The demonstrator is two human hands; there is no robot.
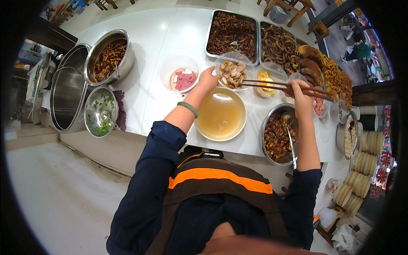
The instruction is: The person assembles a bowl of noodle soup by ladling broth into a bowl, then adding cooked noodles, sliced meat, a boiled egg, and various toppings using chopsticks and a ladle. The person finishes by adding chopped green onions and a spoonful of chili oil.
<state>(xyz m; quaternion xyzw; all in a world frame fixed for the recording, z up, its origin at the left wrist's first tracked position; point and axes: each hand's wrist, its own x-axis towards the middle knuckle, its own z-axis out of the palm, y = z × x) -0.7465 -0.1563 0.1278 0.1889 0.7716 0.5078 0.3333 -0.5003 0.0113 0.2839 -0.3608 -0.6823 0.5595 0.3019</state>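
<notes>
My right hand [299,94] is closed around a pair of long brown chopsticks [274,86]. Their tips reach into a clear plastic bowl [225,55] of pale brown sliced pieces [231,73]. At that bowl's left rim my left hand [207,80], a green bangle on its wrist, pinches the edge. Just below stands a cream-coloured bowl of cloudy yellowish broth [221,114]. Pink raw meat [185,79] lies in another clear bowl to the left. A clear container right of the chopstick tips holds yellow food [265,80]; my right hand partly hides containers beyond it.
Metal trays [207,44] of dark shredded and coiled foods line the far side. A steel bowl with diced brown food and a spoon [291,140] stands front right. Steel pots [132,59] and a bowl of chopped greens [104,111] are left. Bamboo steamers [364,163] are stacked right.
</notes>
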